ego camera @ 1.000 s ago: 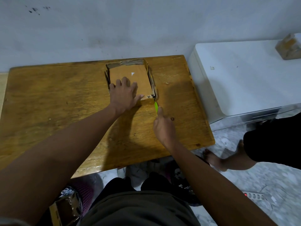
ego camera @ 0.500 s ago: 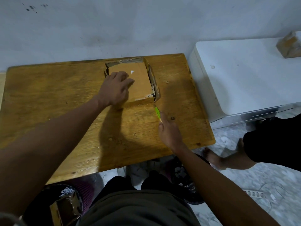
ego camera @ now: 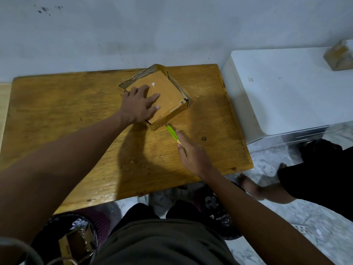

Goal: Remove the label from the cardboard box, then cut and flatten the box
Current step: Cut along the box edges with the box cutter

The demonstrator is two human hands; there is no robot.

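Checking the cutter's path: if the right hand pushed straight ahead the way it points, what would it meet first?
Probably the cardboard box: the right hand aims its green cutter at the near side wall, the tip seemingly already touching it.

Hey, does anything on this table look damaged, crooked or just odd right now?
Yes. The cardboard box sits askew to the table edges, its far rim ragged and torn. The left hand presses on it; the right hand holds a green cutter at its near side.

A shallow brown cardboard box [ego camera: 168, 96] is laid flat, turned cornerwise, towards twelve o'clock on the table, side seams torn.
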